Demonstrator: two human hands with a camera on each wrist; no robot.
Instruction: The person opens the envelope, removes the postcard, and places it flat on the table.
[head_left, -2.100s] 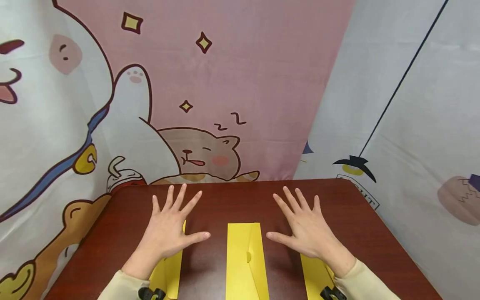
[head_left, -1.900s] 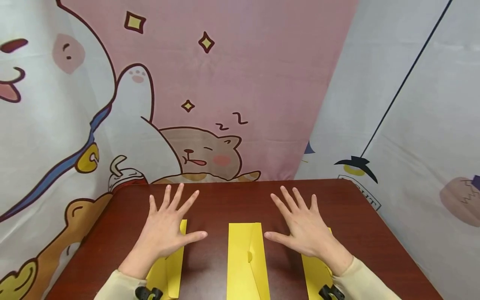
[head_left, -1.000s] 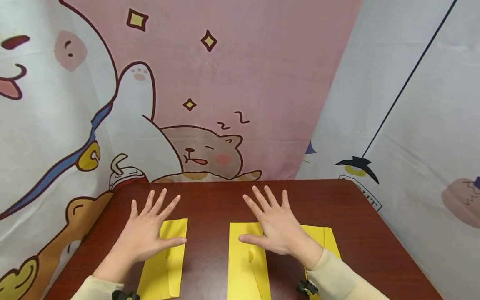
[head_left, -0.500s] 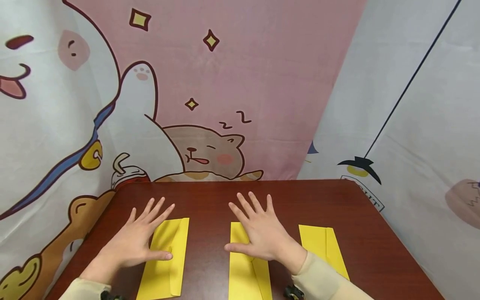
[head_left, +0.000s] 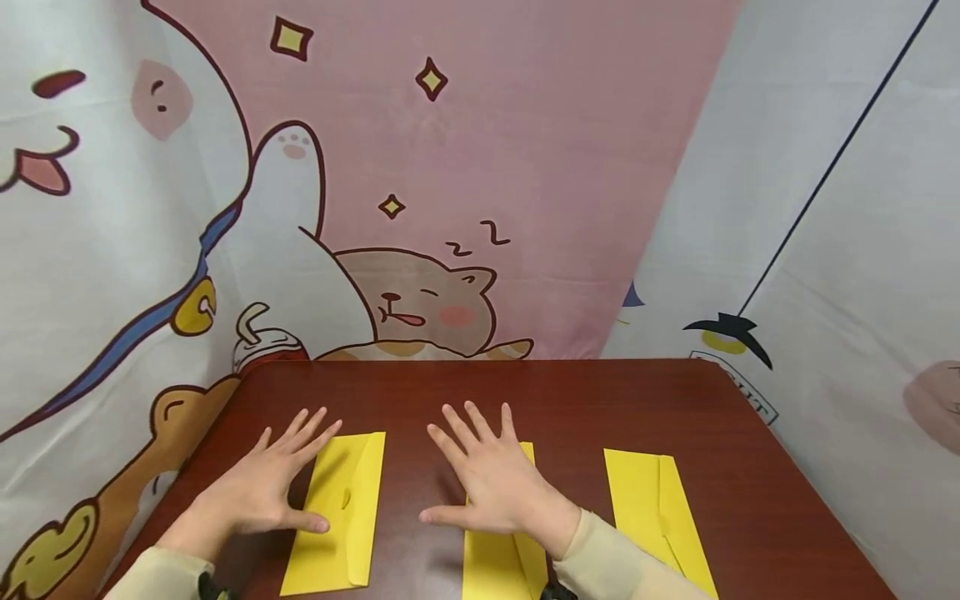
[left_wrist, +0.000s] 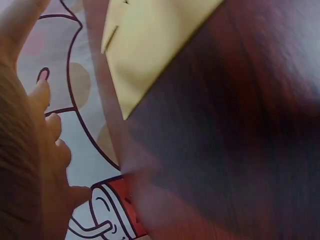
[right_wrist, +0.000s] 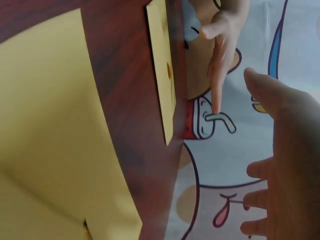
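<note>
**Both hands flat, fingers spread**

Table (head_left: pixel 570 400) carries three envelopes. Your left hand (head_left: pixel 258 487) lies open at the left envelope's (head_left: pixel 341 508) left edge. Your right hand (head_left: pixel 498 487) is splayed over the middle envelope (head_left: pixel 498 567). Right envelope (head_left: pixel 652 508) lies apart.

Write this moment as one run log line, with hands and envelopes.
left hand: open, beside left envelope | right hand: open, over middle envelope | right envelope: uncovered

the right hand (head_left: pixel 498 487) covers the upper part of the middle envelope (head_left: pixel 498 567); its lower end is cut by the frame edge. the right envelope (head_left: pixel 660 517) also runs off the bottom. left wrist view is blurred; whether the left hand (head_left: pixel 258 487) touches the table (head_left: pixel 570 400) cannot be told.
</note>
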